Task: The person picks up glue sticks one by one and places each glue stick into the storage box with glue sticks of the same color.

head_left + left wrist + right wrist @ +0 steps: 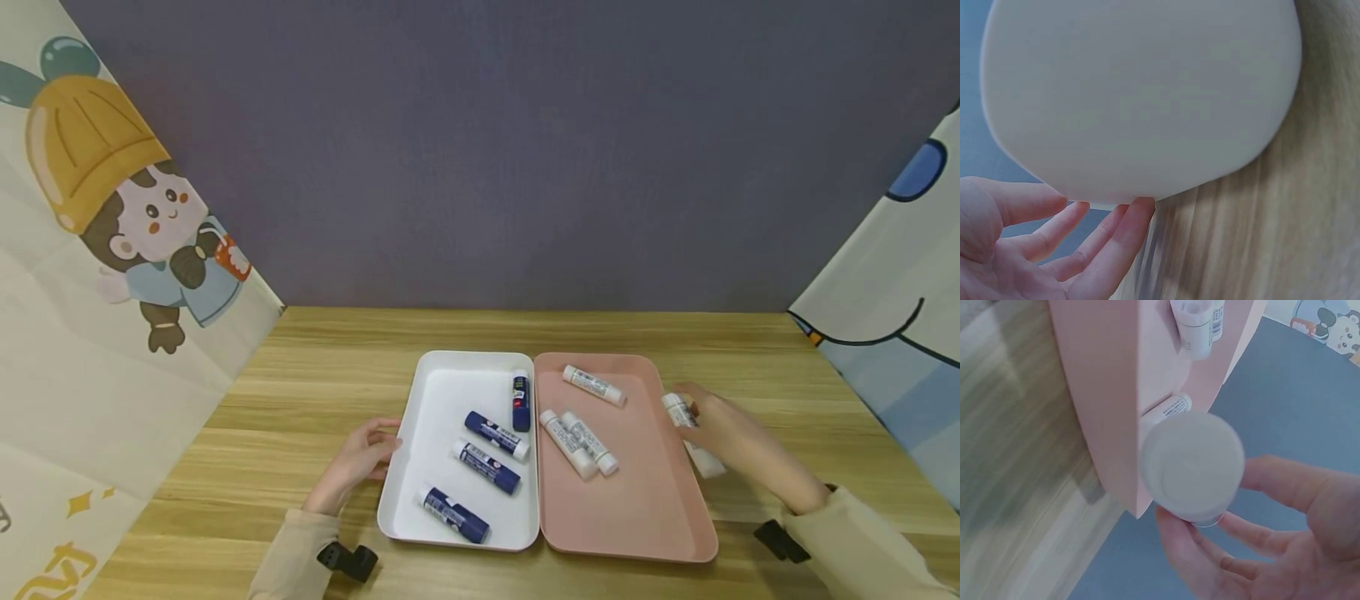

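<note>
My right hand pinches a white glue stick between thumb and fingers, beside the right rim of the pink tray. In the right wrist view the stick's round white end faces the camera. Three white glue sticks lie in the pink tray, one near the back and two side by side near its left wall. My left hand touches the left side of the white tray with its fingertips, fingers fairly straight. Several dark blue glue sticks with white ends lie in the white tray.
The two trays stand edge to edge on a wood-grain table. A dark grey-purple panel rises behind the table. Cartoon-printed cloths hang at the left and right.
</note>
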Motion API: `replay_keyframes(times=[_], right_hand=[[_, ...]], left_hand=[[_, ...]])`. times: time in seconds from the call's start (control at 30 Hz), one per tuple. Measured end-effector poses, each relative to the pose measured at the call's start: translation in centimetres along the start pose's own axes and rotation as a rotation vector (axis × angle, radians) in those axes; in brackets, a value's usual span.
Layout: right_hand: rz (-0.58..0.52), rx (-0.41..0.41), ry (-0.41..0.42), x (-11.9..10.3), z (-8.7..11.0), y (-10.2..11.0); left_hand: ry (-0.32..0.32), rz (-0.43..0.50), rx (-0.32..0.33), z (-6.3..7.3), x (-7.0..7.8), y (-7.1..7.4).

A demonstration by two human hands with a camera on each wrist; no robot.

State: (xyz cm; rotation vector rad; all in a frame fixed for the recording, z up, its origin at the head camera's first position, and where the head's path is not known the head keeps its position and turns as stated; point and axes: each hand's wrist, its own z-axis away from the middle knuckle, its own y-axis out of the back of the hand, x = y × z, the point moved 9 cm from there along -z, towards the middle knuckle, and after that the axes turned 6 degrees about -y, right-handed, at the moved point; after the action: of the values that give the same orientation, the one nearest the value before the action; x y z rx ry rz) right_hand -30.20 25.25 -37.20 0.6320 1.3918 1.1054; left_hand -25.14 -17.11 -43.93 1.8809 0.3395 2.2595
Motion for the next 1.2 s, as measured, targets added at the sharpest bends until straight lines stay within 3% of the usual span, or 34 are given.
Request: replay_keyframes(times=[0.77,1.03,1.2], right_hand=[[-0.008,-0.009,0.134,-3.9,-2.6,-0.3],[-0.016,-0.014,0.143,-4.7,-3.5,-0.9],[-0.045,-0.074,0.109,-4.9,-4.2,-1.9]], left_hand=[[0.003,-0.005,0.002,0.0,0.0,0.0],[-0.001,-0.007,0.008,0.0,0.1,0.0],[0.002,-0.009,0.011,0.1,0.1,0.1]])
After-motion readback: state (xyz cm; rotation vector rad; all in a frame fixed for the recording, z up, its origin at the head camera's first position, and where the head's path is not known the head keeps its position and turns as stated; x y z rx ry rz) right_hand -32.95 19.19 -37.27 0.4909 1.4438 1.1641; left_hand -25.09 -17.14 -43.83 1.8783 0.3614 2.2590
